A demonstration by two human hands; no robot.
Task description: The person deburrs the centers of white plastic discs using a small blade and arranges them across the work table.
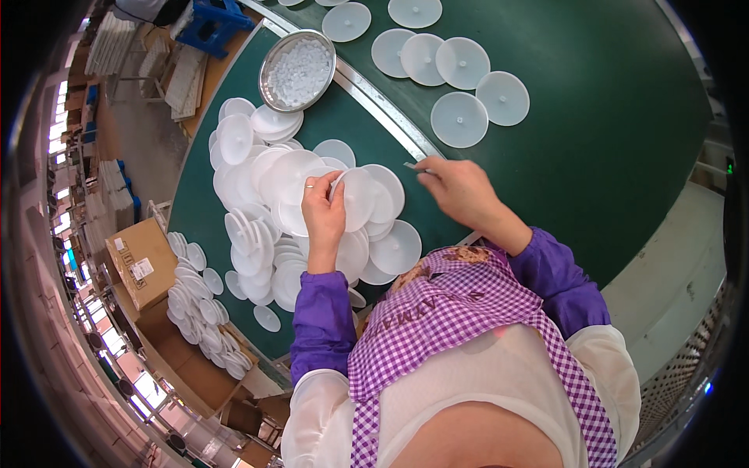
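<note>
Between the thumb and fingers of my left hand (324, 212) is the edge of a frosted white plastic disc (359, 201), tilted up over the others. My right hand (462, 189) is closed around a small thin blade (413, 167) that pokes out past the fingertips, to the right of the disc and apart from it. Only the blade's tip shows; the rest is hidden in the fingers. Beneath and around my left hand lies a big loose heap of similar discs (248, 183) on the green table (608, 148).
A metal bowl (263, 95) of small white pieces (299, 72) stands beyond the heap. A metal strip (382, 109) crosses the table; past it lie several discs (460, 119) with small centre knobs. More discs fill an open cardboard box (175, 351) at left. A blue stool (211, 27) stands far left.
</note>
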